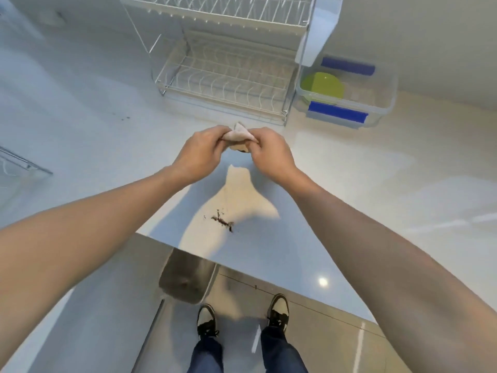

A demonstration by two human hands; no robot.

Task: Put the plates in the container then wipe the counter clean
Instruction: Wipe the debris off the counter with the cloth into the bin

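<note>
Both hands hold a small beige cloth [239, 137] in the air above the white counter [349, 170]. My left hand [200, 153] pinches its left side and my right hand [270, 152] pinches its right side. Below them, near the counter's front edge, lies a patch of dark brown crumbs [222, 220]. A few smaller specks [122, 118] lie further left. At the back right stands a clear plastic container [384, 103] with blue clips, and a green plate [324, 86] lies inside it.
A white wire dish rack [228, 84] with two tiers stands at the back, in front of my hands. Part of a clear tray [18, 165] shows at the left edge. The counter's front edge runs below my arms, with the floor and my shoes beneath.
</note>
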